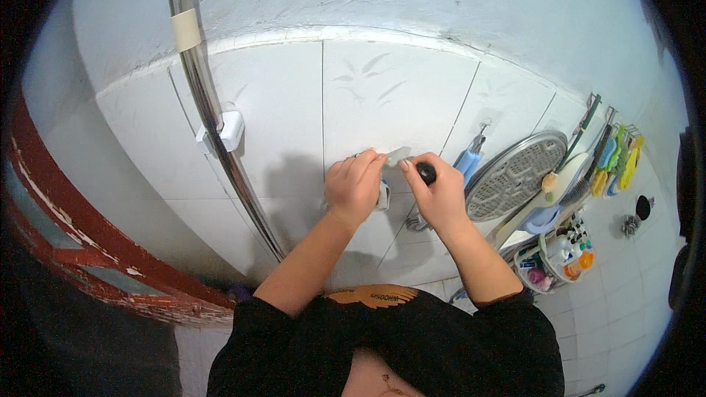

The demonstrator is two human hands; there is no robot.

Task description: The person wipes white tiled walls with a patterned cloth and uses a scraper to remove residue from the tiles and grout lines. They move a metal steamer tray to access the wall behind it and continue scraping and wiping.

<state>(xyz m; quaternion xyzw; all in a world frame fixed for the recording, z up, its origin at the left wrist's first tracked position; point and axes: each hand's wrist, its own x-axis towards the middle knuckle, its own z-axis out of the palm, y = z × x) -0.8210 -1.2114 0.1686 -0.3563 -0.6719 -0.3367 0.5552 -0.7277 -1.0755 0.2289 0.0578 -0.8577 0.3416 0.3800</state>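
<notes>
Near the middle of the head view, my left hand [354, 184] has its fingers curled, and its fingertips meet one end of a small pale, translucent piece [398, 154]. My right hand [438, 187] pinches beside the other end of that piece and has a round black cap or knob [426, 173] in its curled fingers. Below and just right of my left hand, a whitish object with a blue mark [382, 197] shows partly; what holds it is hidden. Both hands are in front of a white tiled wall [287, 121].
A metal pole [204, 96] crosses on the left by a white wall fixture [232, 131]. To the right hang a blue-handled tool [469, 164], an oval perforated tray [518, 176] and colourful brushes [630, 162]. Below them is a rack [551, 281] of bottles. A worn red frame [83, 215] stands left.
</notes>
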